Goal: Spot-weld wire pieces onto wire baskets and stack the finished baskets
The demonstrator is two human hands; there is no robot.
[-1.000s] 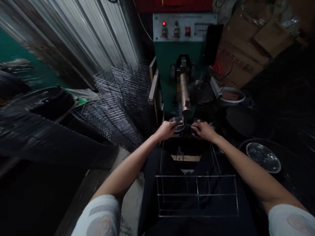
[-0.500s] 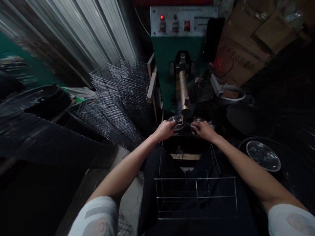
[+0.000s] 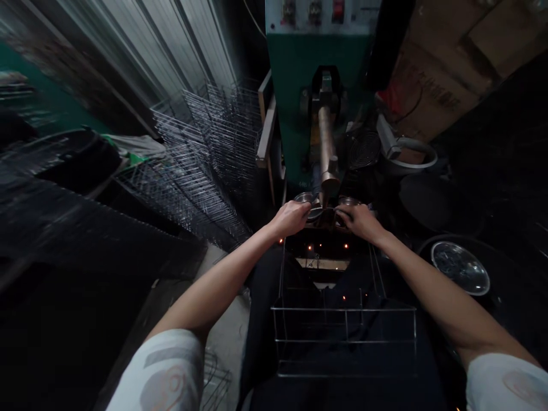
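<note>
A wire rack (image 3: 346, 341) stretches from above my lap up to the machine's electrode. My left hand (image 3: 293, 218) is closed at the rack's far left end, beside a small round metal dish (image 3: 303, 197). Opposite it, my right hand (image 3: 360, 221) pinches the far right end near a second small dish (image 3: 349, 201). Between the two hands, the tip of the copper-coloured machine arm (image 3: 327, 148) comes down to the wire. Small orange sparks are scattered below the hands. The fingertips partly hide the wire they grip.
The green machine body (image 3: 289, 114) stands ahead. Stacked wire racks (image 3: 205, 154) lean at the left. On the right are a metal bowl (image 3: 460, 268) with small pieces, a grey ring-shaped object (image 3: 413, 165) and a cardboard box (image 3: 440, 97).
Orange sparks have appeared under the hands and over the lap. The view has tipped down slightly, so the machine panel sits higher. Both hands keep their grip beside the electrode.
</note>
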